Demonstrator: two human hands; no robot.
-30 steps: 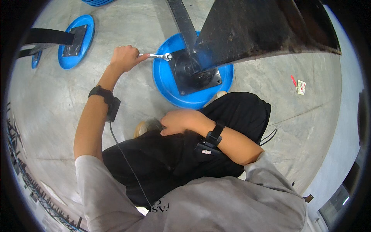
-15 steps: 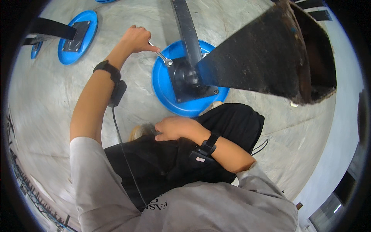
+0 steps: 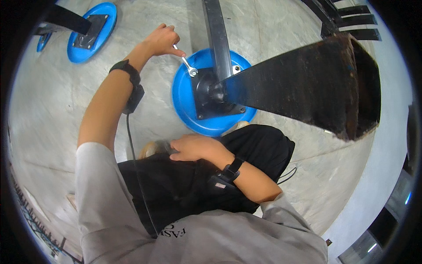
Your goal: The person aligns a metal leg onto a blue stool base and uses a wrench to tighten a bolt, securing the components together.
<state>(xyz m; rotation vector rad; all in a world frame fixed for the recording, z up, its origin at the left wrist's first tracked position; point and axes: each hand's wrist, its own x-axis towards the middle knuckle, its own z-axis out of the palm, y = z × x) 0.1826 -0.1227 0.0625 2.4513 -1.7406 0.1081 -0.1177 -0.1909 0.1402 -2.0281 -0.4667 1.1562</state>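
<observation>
My left hand (image 3: 162, 42) is closed round the handle of a silver wrench (image 3: 187, 63). The wrench's head sits on a bolt at the far left corner of a black square base plate (image 3: 204, 108). That plate lies on a round blue disc (image 3: 182, 108), and a black metal post (image 3: 217, 39) rises from it. My right hand (image 3: 193, 147) lies low over my black trousers, beside my foot. Its fingers are curled, their tips partly hidden, next to a blurred greyish thing that I cannot make out.
A wide black square tube (image 3: 299, 86) with a rough open end juts toward the right, above the disc. Another blue disc (image 3: 77, 53) with a black post stands at the far left. Black bars (image 3: 356, 20) show at the far right. A cable (image 3: 132, 141) hangs from my left wrist.
The whole view has shifted a little. The wrench handle stands slightly steeper, its head still at the same corner of the plate. My right hand stays over my trousers.
</observation>
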